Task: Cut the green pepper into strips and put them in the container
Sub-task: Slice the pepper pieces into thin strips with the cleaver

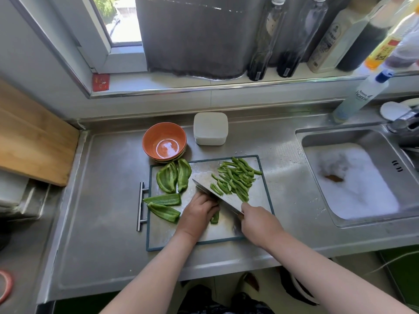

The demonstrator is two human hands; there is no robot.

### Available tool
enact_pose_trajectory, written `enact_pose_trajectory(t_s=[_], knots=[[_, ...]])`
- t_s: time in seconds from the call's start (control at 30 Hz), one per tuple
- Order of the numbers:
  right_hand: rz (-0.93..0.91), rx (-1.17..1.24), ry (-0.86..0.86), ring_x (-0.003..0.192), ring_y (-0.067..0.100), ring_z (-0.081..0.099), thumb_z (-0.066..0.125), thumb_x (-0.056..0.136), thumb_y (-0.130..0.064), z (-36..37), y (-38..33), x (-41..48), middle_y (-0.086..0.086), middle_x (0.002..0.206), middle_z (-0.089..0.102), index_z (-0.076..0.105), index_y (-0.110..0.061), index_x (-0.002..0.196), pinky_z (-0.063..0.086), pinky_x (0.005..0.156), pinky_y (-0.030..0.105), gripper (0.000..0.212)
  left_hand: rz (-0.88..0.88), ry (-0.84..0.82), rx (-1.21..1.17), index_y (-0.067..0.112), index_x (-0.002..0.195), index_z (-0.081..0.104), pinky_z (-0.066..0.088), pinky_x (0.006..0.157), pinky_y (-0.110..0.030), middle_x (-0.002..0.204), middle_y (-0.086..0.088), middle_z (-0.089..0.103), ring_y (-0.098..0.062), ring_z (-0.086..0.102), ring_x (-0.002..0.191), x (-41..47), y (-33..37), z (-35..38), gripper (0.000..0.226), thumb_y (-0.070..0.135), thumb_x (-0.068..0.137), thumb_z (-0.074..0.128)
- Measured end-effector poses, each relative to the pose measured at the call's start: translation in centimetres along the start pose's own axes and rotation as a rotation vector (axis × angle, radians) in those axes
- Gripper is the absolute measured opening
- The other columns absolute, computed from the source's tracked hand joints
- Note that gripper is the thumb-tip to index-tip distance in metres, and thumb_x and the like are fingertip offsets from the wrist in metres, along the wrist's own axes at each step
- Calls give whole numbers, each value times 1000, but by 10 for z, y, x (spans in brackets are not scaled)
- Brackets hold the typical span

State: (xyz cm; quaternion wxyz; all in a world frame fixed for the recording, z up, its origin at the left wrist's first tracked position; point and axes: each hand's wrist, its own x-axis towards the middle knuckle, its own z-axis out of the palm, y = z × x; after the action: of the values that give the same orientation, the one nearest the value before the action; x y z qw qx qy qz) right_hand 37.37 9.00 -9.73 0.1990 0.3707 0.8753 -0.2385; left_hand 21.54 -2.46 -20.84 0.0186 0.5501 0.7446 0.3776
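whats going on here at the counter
A person is slicing green pepper on the cutting board. The right hand holds the knife, and the left hand holds down the pepper piece being cut. A pile of strips lies right of the blade; four larger pieces wait on the board's left. The white container behind the board looks closed.

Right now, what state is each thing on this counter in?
left hand, holds down the pepper piece being cut
right hand, grips the knife
knife, blade beside the left hand, over the cutting board
strips, piled on the board
pepper slabs, four, uncut
orange bowl, upright, empty
white container, seems lidded
sink, full of foam
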Motion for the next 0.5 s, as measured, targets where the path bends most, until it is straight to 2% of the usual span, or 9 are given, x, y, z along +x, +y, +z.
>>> enact_pose_trajectory(t_s=[0.13, 0.27, 0.43, 0.5], knots=[[5, 24, -10, 79, 29, 52, 45, 94, -14, 1, -11, 15, 4, 86, 53, 47, -16, 97, 38, 64, 34, 4, 23, 8, 18, 8, 82, 74, 46, 79, -24, 83, -4, 64, -19, 54, 87, 1, 1, -1, 10, 16, 83, 78], [-1, 50, -7, 80, 30, 52, 41, 94, -14, 0, -1, 17, 6, 92, 59, 48, -17, 97, 39, 64, 34, 9, -16, -1, 31, 8, 83, 73, 49, 79, -27, 84, -3, 64, -20, 55, 88, -1, 6, -1, 8, 10, 81, 81], [-30, 17, -1, 78, 29, 51, 38, 96, -15, -9, 20, 12, 9, 98, 64, 44, -20, 97, 38, 63, 34, 8, -34, 14, 131, 9, 81, 73, 51, 74, -35, 85, -2, 64, -21, 58, 89, -4, 20, 3, 5, 13, 84, 75], [-62, -12, 9, 77, 29, 51, 38, 95, -14, -9, 20, 13, 7, 92, 61, 45, -18, 97, 37, 62, 34, 8, 3, 1, 203, 10, 78, 72, 50, 71, -37, 85, -2, 65, -24, 59, 86, -2, 23, 4, 8, 16, 84, 71]])
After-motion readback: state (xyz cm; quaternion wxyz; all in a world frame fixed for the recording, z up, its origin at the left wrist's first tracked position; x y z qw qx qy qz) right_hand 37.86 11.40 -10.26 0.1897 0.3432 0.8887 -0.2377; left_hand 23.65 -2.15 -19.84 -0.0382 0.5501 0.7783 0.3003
